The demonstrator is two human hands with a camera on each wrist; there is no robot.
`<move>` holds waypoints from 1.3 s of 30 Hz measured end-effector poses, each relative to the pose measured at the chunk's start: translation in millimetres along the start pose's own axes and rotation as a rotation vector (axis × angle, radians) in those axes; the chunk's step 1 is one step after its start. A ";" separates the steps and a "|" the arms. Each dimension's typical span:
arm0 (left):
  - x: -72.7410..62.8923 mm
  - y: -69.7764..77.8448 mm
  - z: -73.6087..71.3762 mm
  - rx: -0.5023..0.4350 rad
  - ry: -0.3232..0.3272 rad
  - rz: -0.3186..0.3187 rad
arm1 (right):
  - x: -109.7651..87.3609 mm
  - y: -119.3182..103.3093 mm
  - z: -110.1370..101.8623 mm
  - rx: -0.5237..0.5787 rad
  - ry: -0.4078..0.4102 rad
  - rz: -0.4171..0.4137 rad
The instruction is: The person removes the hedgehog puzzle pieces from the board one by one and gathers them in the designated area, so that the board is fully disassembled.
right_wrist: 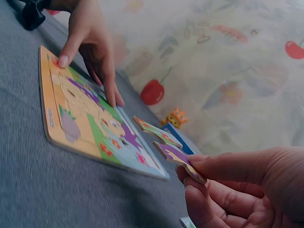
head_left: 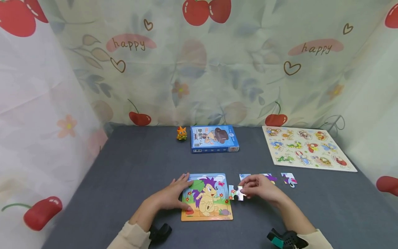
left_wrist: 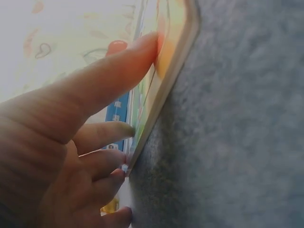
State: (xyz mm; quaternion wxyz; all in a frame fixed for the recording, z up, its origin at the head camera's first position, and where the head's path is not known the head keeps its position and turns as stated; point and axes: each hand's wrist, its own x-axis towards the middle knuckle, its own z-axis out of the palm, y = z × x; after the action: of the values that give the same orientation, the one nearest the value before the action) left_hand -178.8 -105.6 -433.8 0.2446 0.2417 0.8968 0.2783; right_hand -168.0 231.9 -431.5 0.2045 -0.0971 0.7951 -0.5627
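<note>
Head view: cloth (head_left: 214, 100) hangs behind the surface (head_left: 146, 155); we see left hand (head_left: 169, 196) splayed on board (head_left: 206, 218), right hand (head_left: 260, 188) pinching puzzle piece (head_left: 238, 193), long axis paralleling the surface's far edge.

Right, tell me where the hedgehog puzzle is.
In the head view, the hedgehog puzzle lies below centre on the grey table, this side of the blue box, between the left hand, touching its left side, and the right hand.
</note>
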 end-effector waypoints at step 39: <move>-45.3 36.8 43.1 0.449 0.109 0.203 | -25.4 30.9 -29.6 -0.084 -0.007 0.031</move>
State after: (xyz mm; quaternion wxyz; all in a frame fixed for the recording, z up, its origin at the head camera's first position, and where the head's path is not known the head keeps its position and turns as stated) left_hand -108.5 -88.2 -428.5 0.1068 0.3636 0.9191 0.1077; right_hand -155.7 277.7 -446.5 0.2117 -0.0951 0.8186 -0.5253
